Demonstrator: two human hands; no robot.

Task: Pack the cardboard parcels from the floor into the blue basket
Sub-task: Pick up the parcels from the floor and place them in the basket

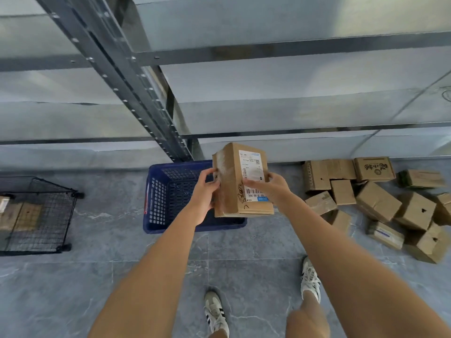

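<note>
I hold one cardboard parcel (234,191) with a white shipping label in both hands, above the right half of the blue basket (156,198). My left hand (205,191) grips its taped left side. My right hand (275,186) grips its right side over the label. The blue basket stands on the grey floor against the shelf foot; the part of its inside that shows looks empty. A pile of several cardboard parcels (380,203) lies on the floor to the right.
A black wire cage (36,213) with something brown inside stands at the left. Metal shelving (151,98) rises behind the basket. My two feet in white sneakers (310,279) stand on the grey tiled floor (97,276) in front.
</note>
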